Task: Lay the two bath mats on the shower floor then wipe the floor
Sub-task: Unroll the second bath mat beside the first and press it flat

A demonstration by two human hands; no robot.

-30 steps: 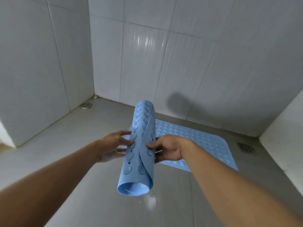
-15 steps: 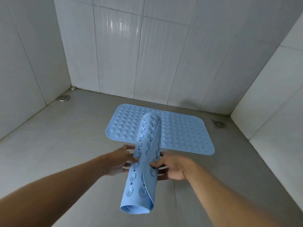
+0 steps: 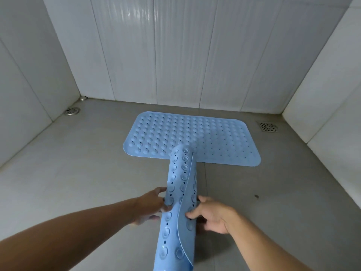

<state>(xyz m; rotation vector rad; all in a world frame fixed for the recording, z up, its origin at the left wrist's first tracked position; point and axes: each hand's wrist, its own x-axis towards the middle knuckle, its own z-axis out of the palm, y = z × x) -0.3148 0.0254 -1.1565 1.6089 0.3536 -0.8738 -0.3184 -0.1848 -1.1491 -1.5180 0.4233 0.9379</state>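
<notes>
**One mat flat, one rolled in our hands**

Grey floor tiles point(image 3: 78, 173) run back to white tiled walls point(image 3: 175, 55) on three sides of the shower. Starting at the left, we see a round drain point(image 3: 72, 111) set near the far left corner, with a small fitting just behind it that is too small for us to identify. Our left hand point(image 3: 151, 205) comes in from the lower left and closes on the left side of the rolled mat point(image 3: 178, 192); its fingertips are blurred and partly covered by the roll. That mat is pale blue, curled into a loose tube with its round suction cups and small holes facing outward, and one long edge overlaps the rest. It is held off the floor, pointing away from us, and its near end is cut off by the bottom of the view. Its far end covers part of the near edge of the flat mat point(image 3: 195, 133), which lies spread on the floor close to the back wall, the same blue with rows of raised bumps. Our right hand point(image 3: 212, 216) pinches the roll from the right, thumb on the overlapping flap, fingers tucked beneath and hidden. Farther right, a dark speck point(image 3: 256, 196) marks the floor, and a square drain point(image 3: 267, 127) sits near the far right corner.
</notes>
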